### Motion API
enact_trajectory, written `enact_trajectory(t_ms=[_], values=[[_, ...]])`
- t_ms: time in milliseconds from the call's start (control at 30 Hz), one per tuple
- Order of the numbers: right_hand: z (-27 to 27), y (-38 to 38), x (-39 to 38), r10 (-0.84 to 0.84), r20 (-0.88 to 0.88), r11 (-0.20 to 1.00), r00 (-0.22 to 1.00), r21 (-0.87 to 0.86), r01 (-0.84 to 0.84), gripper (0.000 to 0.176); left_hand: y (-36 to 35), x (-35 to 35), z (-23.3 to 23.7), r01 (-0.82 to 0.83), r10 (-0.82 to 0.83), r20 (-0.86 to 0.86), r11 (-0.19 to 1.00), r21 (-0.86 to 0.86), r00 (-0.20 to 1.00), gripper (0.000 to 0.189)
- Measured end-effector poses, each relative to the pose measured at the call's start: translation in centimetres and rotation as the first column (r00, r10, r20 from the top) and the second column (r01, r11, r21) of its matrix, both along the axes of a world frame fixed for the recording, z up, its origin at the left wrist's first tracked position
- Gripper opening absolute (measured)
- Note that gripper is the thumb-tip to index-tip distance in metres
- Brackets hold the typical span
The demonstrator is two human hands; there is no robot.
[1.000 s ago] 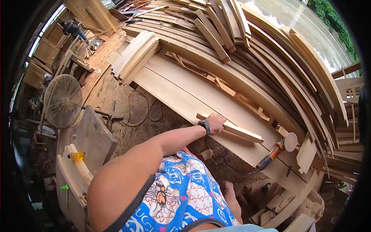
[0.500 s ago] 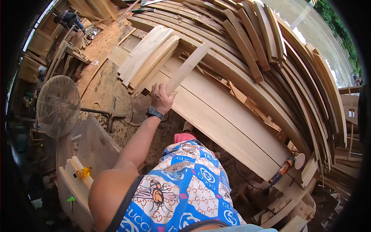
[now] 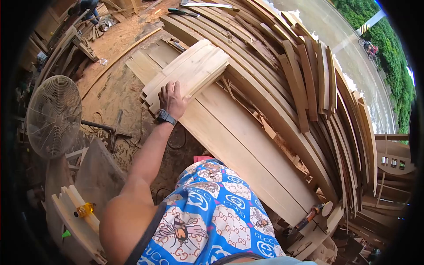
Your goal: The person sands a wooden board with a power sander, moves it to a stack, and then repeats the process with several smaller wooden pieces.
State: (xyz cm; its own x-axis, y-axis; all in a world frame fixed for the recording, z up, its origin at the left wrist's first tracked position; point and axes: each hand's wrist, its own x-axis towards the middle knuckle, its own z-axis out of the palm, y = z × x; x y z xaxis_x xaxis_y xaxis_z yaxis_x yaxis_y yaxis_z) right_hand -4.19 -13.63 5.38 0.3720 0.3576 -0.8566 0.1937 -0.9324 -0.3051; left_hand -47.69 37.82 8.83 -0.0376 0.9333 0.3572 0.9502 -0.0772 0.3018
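My left hand [image 3: 173, 100], with a dark watch [image 3: 166, 117] on its wrist, rests on the near end of a stack of pale wooden pieces [image 3: 194, 64]. Its fingers are spread over the top of the wood. The stack lies across the far end of a bench of long wide planks [image 3: 247, 141]. My right hand is out of view. On the right end of the planks lies an orange and black power tool with a round disc [image 3: 311, 216].
A pedestal fan [image 3: 55, 117] stands on the left. Many long curved timbers [image 3: 304, 88] are piled beyond the bench. A yellow bottle-like object [image 3: 85, 210] sits on boards at lower left. Another person [image 3: 88, 9] bends over at the far upper left.
My left hand held a single wooden piece over the planks; now that piece lies with the stack and the fingers are spread on top. The view has shifted right.
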Motion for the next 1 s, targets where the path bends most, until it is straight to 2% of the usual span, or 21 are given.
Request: enact_trajectory(t_ms=[67, 100, 133, 200, 233, 267, 333, 400, 433, 567, 600, 667, 700, 733, 767, 800, 833, 900, 933, 967, 1000], values=[[0.4, 1.3, 0.4, 0.1, -0.017, 0.995, 0.995, -0.002, -0.1, 0.043, -0.7, -0.5, -0.7, 0.039, -0.048, -0.088, 0.994, -0.106, 0.995, 0.087], [0.6, 2.2, 0.6, 0.159, -0.028, 0.987, 0.987, 0.014, -0.159, 0.043, -1.1, -1.1, -1.0, 0.025, -0.042, -0.075, 0.977, -0.21, 0.996, 0.099], [0.7, 3.3, 0.8, 0.227, -0.037, 0.973, 0.973, 0.047, -0.225, 0.043, -1.8, -1.5, -1.4, 0.005, -0.021, -0.08, 0.982, -0.191, 0.997, 0.099], [1.7, 5.9, 1.5, 0.439, -0.012, 0.859, 0.898, 0.297, -0.416, 0.043, -2.7, -3.3, -1.9, -0.109, 0.082, -0.131, 0.97, -0.216, 0.988, 0.103], [1.3, 8.0, 1.7, 0.522, 0.028, 0.772, 0.852, 0.41, -0.486, 0.043, -3.1, -4.2, -1.7, -0.081, 0.066, -0.08, 0.975, -0.206, 0.995, 0.104], [-1.7, 12.6, 1.1, 0.392, 0.094, 0.92, 0.915, -0.038, -0.39, 0.048, -3.3, -4.8, -1.7, -0.051, 0.046, -0.032, 0.98, -0.194, 0.998, 0.105], [-2.5, 16.9, 1.6, 0.293, 0.182, 0.951, 0.938, 0.047, -0.306, 0.045, -3.2, -5.2, -2.4, -0.051, 0.044, -0.037, 0.979, -0.198, 0.998, 0.109], [1.8, 21.8, -0.5, 0.305, 0.31, 0.923, 0.9, 0.135, -0.359, 0.041, -3.1, -5.5, -2.6, -0.078, 0.071, -0.044, 0.979, -0.188, 0.997, 0.106], [3.4, 23.4, -1.3, 0.271, 0.315, 0.918, 0.909, 0.201, -0.343, 0.039, -3.0, -5.4, -2.7, -0.074, 0.068, -0.038, 0.977, -0.202, 0.997, 0.104], [1.6, 25.7, -1.2, 0.267, 0.254, 0.9, 0.93, 0.278, -0.334, 0.04, -3.1, -5.1, -3.2, -0.072, 0.074, 0.004, 0.978, -0.196, 0.997, 0.102], [1.1, 25.7, -1.0, 0.287, 0.249, 0.894, 0.925, 0.277, -0.352, 0.04, -3.2, -5.1, -3.4, -0.094, 0.095, -0.001, 0.976, -0.199, 0.995, 0.102], [0.4, 25.7, -0.5, 0.613, 0.309, 0.73, 0.727, 0.13, -0.671, 0.052, -3.5, -5.5, -3.6, -0.05, 0.065, 0.086, 0.986, -0.16, 0.994, 0.104], [2.4, 26.1, -1.2, 0.599, 0.141, 0.765, 0.788, 0.188, -0.615, 0.053, -4.1, -5.4, -2.5, -0.052, 0.067, 0.087, 0.985, -0.167, 0.994, 0.101], [5.2, 26.5, -2.0, 0.61, 0.134, 0.757, 0.781, 0.19, -0.625, 0.053, -4.7, -5.6, -2.2, -0.067, 0.082, 0.08, 0.983, -0.17, 0.993, 0.101], [8.2, 26.9, -2.7, 0.475, -0.299, 0.797, 0.828, 0.544, -0.261, 0.052, -5.3, -5.5, -2.2, -0.039, 0.054, 0.104, 0.99, -0.139, 0.993, 0.098], [10.0, 27.5, -3.3, 0.396, -0.691, 0.737, 0.605, 0.631, 0.24, 0.051, -5.7, -5.3, -2.1, -0.006, 0.019, 0.126, 0.994, -0.105, 0.992, 0.095], [10.5, 28.3, -3.2, 0.396, -0.695, 0.736, 0.6, 0.631, 0.245, 0.051, -6.4, -5.0, -0.9, 0.043, -0.042, 0.123, 0.999, -0.003, 0.992, 0.081], [12.0, 30.0, -3.6, 0.546, -0.822, 0.633, 0.162, 0.532, 0.563, 0.047, -8.1, -3.5, -0.5, 0.077, -0.084, 0.128, 0.995, 0.06, 0.988, 0.074], [13.8, 32.0, -4.2, 0.266, -0.584, 0.828, 0.767, 0.546, 0.129, 0.043, -8.8, -2.6, -0.7, 0.103, -0.12, 0.142, 0.987, 0.124, 0.982, 0.067], [13.3, 32.4, -4.2, 0.269, -0.587, 0.828, 0.763, 0.546, 0.128, 0.043, -9.5, -1.7, -1.0, 0.1, -0.117, 0.138, 0.987, 0.124, 0.984, 0.067], [12.3, 33.3, -4.0, 0.528, 0.03, 0.743, 0.849, 0.468, -0.479, 0.053, -9.9, -0.9, -1.3, 0.123, -0.155, 0.264, 0.983, 0.134, 0.952, 0.053]])
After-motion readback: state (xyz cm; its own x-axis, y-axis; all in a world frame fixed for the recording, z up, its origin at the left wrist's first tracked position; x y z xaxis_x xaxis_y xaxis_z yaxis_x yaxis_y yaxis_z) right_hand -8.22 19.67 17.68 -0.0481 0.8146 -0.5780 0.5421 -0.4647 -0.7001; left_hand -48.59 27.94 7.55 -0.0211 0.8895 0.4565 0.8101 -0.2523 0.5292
